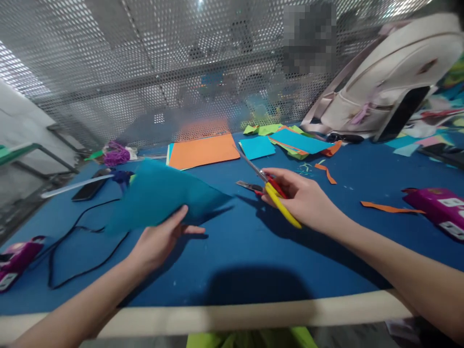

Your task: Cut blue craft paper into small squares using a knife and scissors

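My left hand (157,246) holds a sheet of teal paper (166,193) above the table, thumb on top and fingers underneath. The paper's corner points right, towards the scissors. In my right hand (300,198) is a pair of scissors (277,200) with yellow and red handles, its blades pointing up and left, apart from the paper. Just left of the right fingers is a cutter-like blade (248,186) with a dark and red handle, partly hidden by the hand. Orange paper sheets (203,151) and a blue sheet (257,147) lie beyond the hands.
Coloured paper (304,140) and orange strips (391,208) lie to the right. A pale backpack (391,72) with a phone (404,113) against it stands at the back. Purple yarn (116,153), another phone (90,186) and a black cord (87,280) are left. Perforated metal (163,63) borders the table.
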### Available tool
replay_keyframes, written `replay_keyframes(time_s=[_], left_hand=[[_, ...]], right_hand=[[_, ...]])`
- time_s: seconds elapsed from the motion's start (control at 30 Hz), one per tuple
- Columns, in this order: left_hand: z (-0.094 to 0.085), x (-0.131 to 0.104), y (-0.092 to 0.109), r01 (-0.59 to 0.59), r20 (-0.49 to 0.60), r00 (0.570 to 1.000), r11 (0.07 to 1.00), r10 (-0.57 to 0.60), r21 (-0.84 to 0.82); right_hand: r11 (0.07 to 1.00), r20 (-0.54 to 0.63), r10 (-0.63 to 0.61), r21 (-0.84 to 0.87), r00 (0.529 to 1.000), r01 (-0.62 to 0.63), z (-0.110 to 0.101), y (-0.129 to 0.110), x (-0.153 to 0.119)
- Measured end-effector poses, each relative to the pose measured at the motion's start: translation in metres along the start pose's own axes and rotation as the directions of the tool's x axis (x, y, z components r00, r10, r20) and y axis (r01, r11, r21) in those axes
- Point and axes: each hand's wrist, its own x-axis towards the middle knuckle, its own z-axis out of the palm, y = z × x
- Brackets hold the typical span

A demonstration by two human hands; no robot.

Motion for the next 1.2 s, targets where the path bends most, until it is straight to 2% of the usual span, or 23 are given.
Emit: replay_keyframes(time_s=[0.07,0.17,0.23,0.33,0.5,0.63,0.7,0.73,0.8,0.83,0.9,0.97,1.07,1.13,1.2], left_hand=[[0.004,-0.002,0.008,0.045,-0.04,0.998,0.998,-0.047,-0.052],[0.005,-0.001,0.012,0.171,0.035,0.985,0.978,-0.168,-0.12],[0.001,0.005,0.009,0.261,0.047,0.965,0.961,-0.257,-0.093],[-0.009,0.016,0.002,0.346,0.034,0.937,0.938,-0.346,0.01],[-0.02,0.024,0.009,0.373,0.063,0.921,0.915,-0.385,0.151],[-0.034,0.013,0.022,0.439,0.031,0.866,0.787,-0.5,0.433],[-0.044,0.005,0.027,0.351,0.024,0.882,0.691,-0.471,0.632],[-0.048,0.002,0.03,0.243,0.038,0.914,0.62,-0.405,0.746],[-0.054,0.001,0.034,-0.037,0.122,0.976,0.413,-0.182,0.91],[-0.055,0.003,0.036,-0.166,0.191,0.98,0.29,-0.062,0.942],[-0.056,0.014,0.039,-0.325,0.315,0.942,0.074,0.12,0.943],[-0.056,0.033,0.041,-0.368,0.37,0.906,-0.048,0.204,0.929],[-0.06,0.067,0.04,-0.346,0.36,0.907,-0.103,0.22,0.933],[-0.063,0.086,0.039,-0.32,0.339,0.915,-0.121,0.217,0.94],[-0.065,0.096,0.038,-0.293,0.313,0.93,-0.123,0.194,0.948]], right_hand=[[0.998,0.033,-0.02,-0.065,0.999,0.022,0.0,0.001,-0.002],[0.988,0.104,-0.01,-0.15,0.994,0.025,0.001,0.0,-0.006],[0.977,0.146,0.01,-0.212,0.989,0.021,0.001,-0.001,-0.007],[0.937,0.173,0.037,-0.349,0.984,0.027,-0.002,0.001,-0.007],[0.844,0.226,-0.013,-0.52,0.974,0.132,-0.005,0.008,-0.007],[0.784,0.269,-0.09,-0.575,0.959,0.234,-0.006,0.013,-0.011],[0.758,0.295,-0.119,-0.59,0.948,0.279,-0.006,0.015,-0.013],[0.743,0.306,-0.132,-0.599,0.943,0.299,-0.006,0.015,-0.013],[0.719,0.314,-0.154,-0.615,0.937,0.324,-0.008,0.017,-0.014],[0.709,0.31,-0.164,-0.623,0.937,0.33,-0.01,0.017,-0.013],[0.687,0.285,-0.187,-0.646,0.94,0.332,-0.017,0.021,-0.01],[0.649,0.227,-0.208,-0.695,0.951,0.308,-0.03,0.026,-0.003],[0.545,0.121,-0.164,-0.816,0.979,0.193,-0.059,0.041,0.011],[0.447,0.08,-0.034,-0.891,0.996,0.086,-0.08,0.053,0.019],[0.37,0.067,0.079,-0.928,0.995,0.033,-0.099,0.067,0.026]])
